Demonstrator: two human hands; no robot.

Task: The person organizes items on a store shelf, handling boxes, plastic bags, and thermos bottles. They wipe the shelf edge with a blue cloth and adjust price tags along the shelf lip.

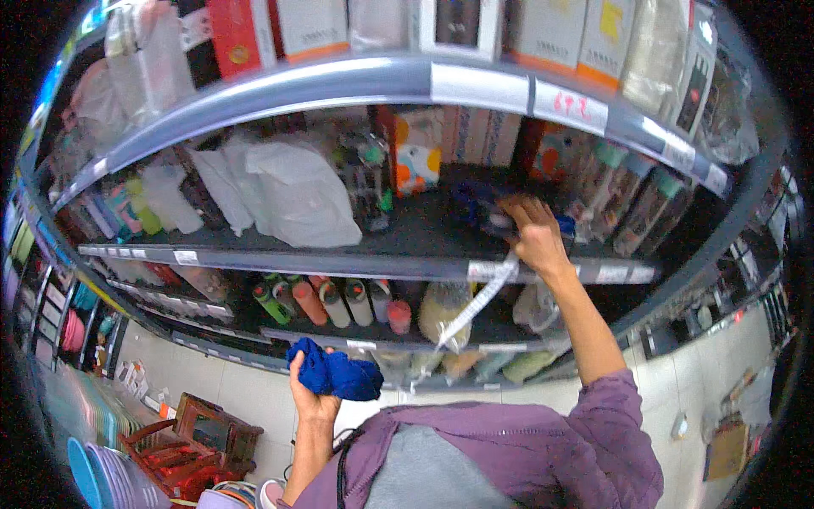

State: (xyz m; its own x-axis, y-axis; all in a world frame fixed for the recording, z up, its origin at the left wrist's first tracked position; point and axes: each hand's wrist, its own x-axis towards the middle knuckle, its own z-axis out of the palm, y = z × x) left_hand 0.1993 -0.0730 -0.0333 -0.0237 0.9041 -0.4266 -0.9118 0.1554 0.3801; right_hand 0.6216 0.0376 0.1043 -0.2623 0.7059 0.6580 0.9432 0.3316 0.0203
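Observation:
A crumpled dark blue cloth (pixel 337 375) is gripped in my left hand (pixel 318 394), low and left of centre, in front of the lower shelves. My right hand (pixel 537 238) reaches onto the middle shelf (pixel 407 223), over a dark bundle (pixel 477 203) in shadow. Whether its fingers hold that bundle cannot be made out. A bit of blue material (pixel 565 225) shows just right of the hand. From beneath the right hand a long white printed strip (pixel 480 302) hangs down across the shelf edge.
White plastic-wrapped goods (pixel 299 191) and a patterned orange-and-white box (pixel 416 153) stand on the middle shelf. Tumblers (pixel 334 304) line the shelf below. Boxes (pixel 311 25) fill the upper shelf. Stacked plastic buckets (pixel 114 477) and wooden furniture (pixel 216 429) are at lower left.

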